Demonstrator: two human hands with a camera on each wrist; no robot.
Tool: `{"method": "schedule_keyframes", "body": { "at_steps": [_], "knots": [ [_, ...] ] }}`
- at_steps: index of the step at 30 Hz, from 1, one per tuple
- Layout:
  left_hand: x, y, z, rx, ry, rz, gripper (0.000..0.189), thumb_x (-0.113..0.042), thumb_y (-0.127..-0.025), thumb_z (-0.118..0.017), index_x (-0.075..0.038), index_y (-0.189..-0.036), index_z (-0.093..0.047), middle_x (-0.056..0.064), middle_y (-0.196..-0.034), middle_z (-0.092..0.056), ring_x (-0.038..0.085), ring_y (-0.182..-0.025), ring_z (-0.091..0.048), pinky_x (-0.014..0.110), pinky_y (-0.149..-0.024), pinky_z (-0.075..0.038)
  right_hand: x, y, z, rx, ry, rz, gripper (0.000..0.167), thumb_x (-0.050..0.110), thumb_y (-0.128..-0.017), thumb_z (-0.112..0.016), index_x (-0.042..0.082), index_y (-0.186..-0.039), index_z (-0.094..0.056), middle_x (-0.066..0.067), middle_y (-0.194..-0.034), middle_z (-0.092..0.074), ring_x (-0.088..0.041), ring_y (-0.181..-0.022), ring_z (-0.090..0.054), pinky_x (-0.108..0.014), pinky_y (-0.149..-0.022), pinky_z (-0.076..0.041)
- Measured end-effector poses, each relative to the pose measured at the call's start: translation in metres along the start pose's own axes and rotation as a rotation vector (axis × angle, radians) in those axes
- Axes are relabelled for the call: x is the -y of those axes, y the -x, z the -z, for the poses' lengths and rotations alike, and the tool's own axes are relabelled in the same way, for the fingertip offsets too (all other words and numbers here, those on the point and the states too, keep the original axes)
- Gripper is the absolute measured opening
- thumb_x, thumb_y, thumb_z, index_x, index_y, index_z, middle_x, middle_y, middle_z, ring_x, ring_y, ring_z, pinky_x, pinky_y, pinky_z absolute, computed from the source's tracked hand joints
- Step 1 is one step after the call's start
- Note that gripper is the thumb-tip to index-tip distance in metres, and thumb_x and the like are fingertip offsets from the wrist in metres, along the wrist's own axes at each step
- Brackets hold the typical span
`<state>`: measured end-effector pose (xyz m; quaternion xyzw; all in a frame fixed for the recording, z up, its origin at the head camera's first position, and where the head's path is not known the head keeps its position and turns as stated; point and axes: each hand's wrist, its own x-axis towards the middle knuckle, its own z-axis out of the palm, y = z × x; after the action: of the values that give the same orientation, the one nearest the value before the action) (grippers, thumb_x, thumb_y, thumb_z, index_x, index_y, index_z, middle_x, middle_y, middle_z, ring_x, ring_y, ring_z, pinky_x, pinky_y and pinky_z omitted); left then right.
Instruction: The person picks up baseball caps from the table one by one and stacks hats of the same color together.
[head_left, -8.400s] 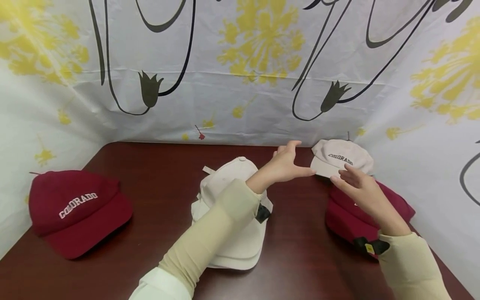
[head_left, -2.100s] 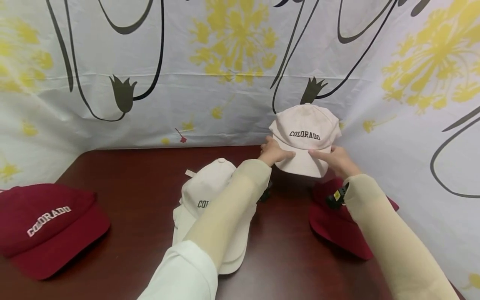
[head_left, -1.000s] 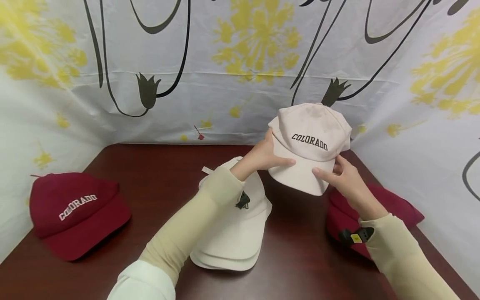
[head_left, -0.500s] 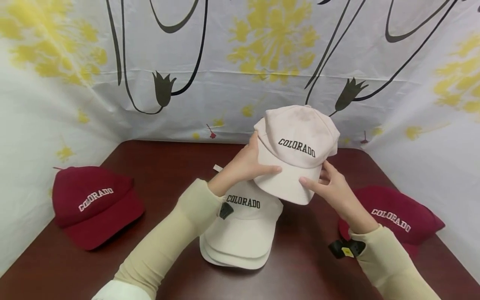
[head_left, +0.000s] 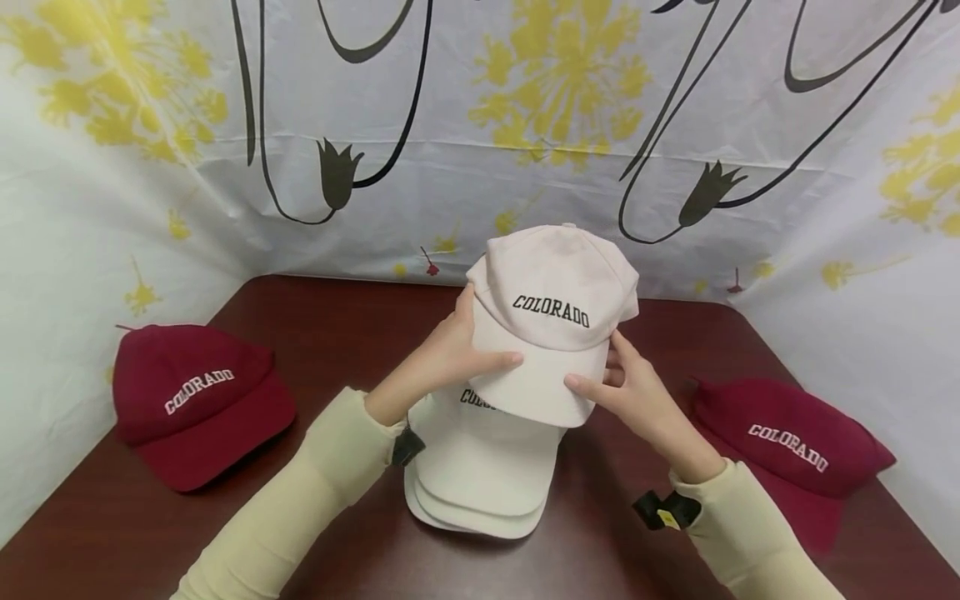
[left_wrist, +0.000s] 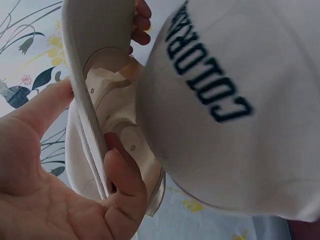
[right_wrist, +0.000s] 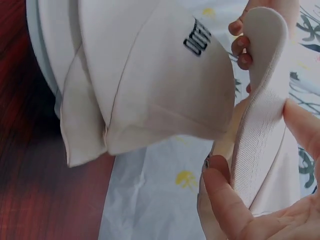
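A cream baseball cap [head_left: 558,283] with dark COLORADO lettering is held between both hands, its brim towards me and tipped down. The left hand [head_left: 446,346] pinches the brim's left side, thumb on top and fingers underneath. On the opposite side, the right hand [head_left: 637,396] pinches the brim in the same way. Below it, overlapped in the head view, stands a stack of similar cream caps [head_left: 480,467]. The left wrist view shows the held cap's hollow underside [left_wrist: 112,95] facing the crown of the top stacked cap [left_wrist: 250,135].
A maroon COLORADO cap [head_left: 198,392] lies on the dark reddish table [head_left: 337,308] at the left. Another maroon cap [head_left: 795,442] lies at the right, beyond the right wrist and partly behind the sleeve. Patterned white cloth [head_left: 450,125] walls the back and sides.
The hands first reached towards the cream cap at the back right, then gripped and lifted it. They have since carried it leftwards and slightly lower, over the stack.
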<state>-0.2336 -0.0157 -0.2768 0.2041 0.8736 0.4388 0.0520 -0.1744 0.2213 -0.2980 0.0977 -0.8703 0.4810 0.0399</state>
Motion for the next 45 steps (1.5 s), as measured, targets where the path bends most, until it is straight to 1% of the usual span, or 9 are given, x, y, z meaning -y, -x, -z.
{"method": "schedule_keyframes", "body": {
  "at_steps": [5,15,19,25,28,32,35,40,45],
  "knots": [
    [0.012,0.012,0.004,0.002,0.028,0.013,0.114,-0.036,-0.073,-0.075,-0.006,-0.145,0.008,0.024,-0.143,-0.025,0.03,-0.128,-0.031,0.041,-0.1,-0.03,0.002,-0.001,-0.01,0.011,0.015,0.023,0.083,0.023,-0.082,-0.07,0.009,-0.145,-0.017,-0.018,-0.109,-0.054,-0.025,-0.089,-0.063,-0.031,-0.068,-0.05],
    [0.032,0.037,0.01,-0.015,0.036,0.057,0.114,-0.038,-0.074,-0.074,-0.002,-0.145,0.007,0.026,-0.143,-0.024,0.03,-0.128,-0.031,0.042,-0.101,-0.029,0.004,0.005,-0.034,0.019,0.044,0.015,0.091,0.025,-0.079,-0.073,0.008,-0.146,-0.014,-0.014,-0.102,-0.053,-0.02,-0.08,-0.062,-0.031,-0.064,-0.049],
    [0.04,0.045,0.008,-0.015,0.042,0.06,0.114,-0.038,-0.073,-0.074,-0.001,-0.144,0.007,0.028,-0.142,-0.025,0.031,-0.127,-0.033,0.042,-0.101,-0.03,0.004,0.01,-0.043,0.011,0.048,0.012,0.093,0.026,-0.077,-0.074,0.011,-0.146,-0.015,-0.012,-0.099,-0.052,-0.018,-0.076,-0.061,-0.032,-0.064,-0.049],
    [0.052,0.052,0.001,0.007,0.043,0.077,0.114,-0.04,-0.073,-0.073,0.0,-0.145,0.006,0.028,-0.142,-0.025,0.031,-0.127,-0.033,0.043,-0.1,-0.03,0.001,0.018,-0.049,0.032,0.039,0.026,0.091,0.024,-0.076,-0.075,0.01,-0.146,-0.017,-0.01,-0.097,-0.053,-0.015,-0.072,-0.06,-0.03,-0.065,-0.05],
    [0.056,0.055,-0.002,0.019,0.07,0.081,0.114,-0.039,-0.074,-0.074,0.0,-0.144,0.006,0.028,-0.141,-0.026,0.03,-0.126,-0.035,0.043,-0.1,-0.03,-0.001,0.021,-0.052,0.04,0.045,0.024,0.091,0.024,-0.076,-0.076,0.009,-0.145,-0.019,-0.009,-0.096,-0.054,-0.014,-0.072,-0.06,-0.029,-0.065,-0.049],
    [0.06,0.059,-0.007,0.048,0.087,0.09,0.113,-0.037,-0.075,-0.073,0.004,-0.143,0.007,0.031,-0.138,-0.03,0.031,-0.123,-0.037,0.042,-0.099,-0.031,-0.005,0.025,-0.055,0.056,0.062,0.005,0.092,0.026,-0.076,-0.076,0.009,-0.145,-0.019,-0.008,-0.098,-0.054,-0.013,-0.073,-0.059,-0.028,-0.066,-0.049],
    [0.063,0.062,-0.009,0.066,0.07,0.098,0.112,-0.037,-0.076,-0.072,0.008,-0.142,0.007,0.034,-0.136,-0.03,0.033,-0.123,-0.038,0.043,-0.099,-0.032,-0.007,0.029,-0.057,0.067,0.062,-0.02,0.094,0.028,-0.076,-0.075,0.008,-0.146,-0.016,-0.007,-0.102,-0.056,-0.012,-0.078,-0.06,-0.028,-0.069,-0.049],
    [0.065,0.063,-0.012,0.076,0.064,0.087,0.112,-0.036,-0.075,-0.072,0.01,-0.141,0.005,0.034,-0.136,-0.03,0.034,-0.123,-0.038,0.044,-0.098,-0.032,-0.01,0.034,-0.06,0.066,0.071,-0.057,0.096,0.03,-0.077,-0.075,0.004,-0.146,-0.014,-0.007,-0.104,-0.058,-0.01,-0.084,-0.061,-0.029,-0.074,-0.048],
    [0.069,0.064,-0.015,0.085,0.056,0.09,0.111,-0.037,-0.075,-0.072,0.01,-0.141,0.004,0.034,-0.136,-0.031,0.034,-0.122,-0.039,0.043,-0.098,-0.033,-0.014,0.038,-0.063,0.056,0.145,-0.089,0.098,0.034,-0.077,-0.074,-0.004,-0.144,-0.013,-0.009,-0.11,-0.059,-0.012,-0.092,-0.059,-0.033,-0.081,-0.046]
  ]
}}
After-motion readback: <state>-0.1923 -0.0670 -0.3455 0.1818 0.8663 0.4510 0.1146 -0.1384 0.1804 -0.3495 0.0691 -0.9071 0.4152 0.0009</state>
